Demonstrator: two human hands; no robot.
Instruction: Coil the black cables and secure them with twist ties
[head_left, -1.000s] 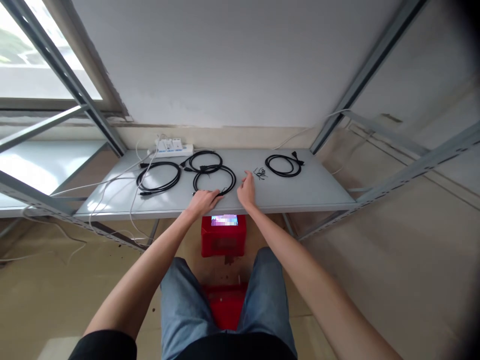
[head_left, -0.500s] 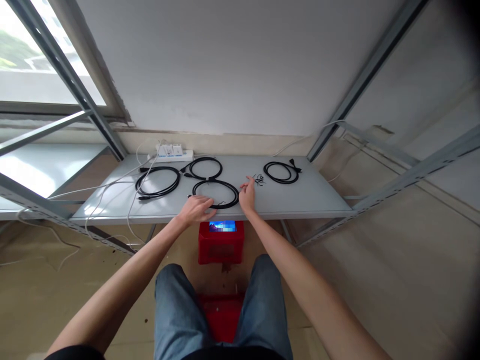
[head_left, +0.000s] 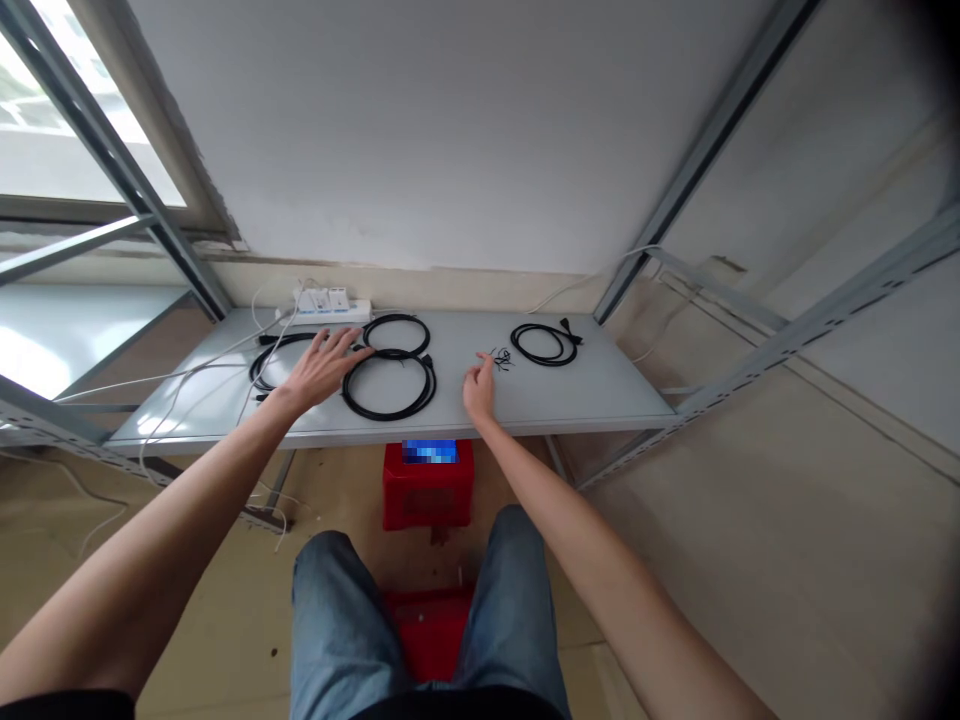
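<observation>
My left hand (head_left: 326, 365) is open, fingers spread, over the left coil of black cable (head_left: 289, 340), which it partly hides. Its fingertips come close to the back coil (head_left: 397, 317) and the front coil (head_left: 390, 413); whether they touch is unclear. The front coil's plug end points to its upper right. My right hand (head_left: 478, 392) rests near the shelf's front edge, index finger stretched out and the other fingers curled, with nothing visible in it. Just beyond that finger lies a small heap of thin black ties (head_left: 502, 359). Another black cable coil (head_left: 546, 345) lies farther right.
A white power strip (head_left: 330, 310) with plugs and trailing white cords stands at the back left of the grey shelf (head_left: 600, 390). Metal uprights frame both sides. Below the front edge is a red stool (head_left: 427, 495) with a lit screen (head_left: 429, 452) on it.
My left hand has left the front coil and moved left, its fingers spreading. The front coil has turned and shifted left. My right hand stays near the ties. The view has shifted slightly.
</observation>
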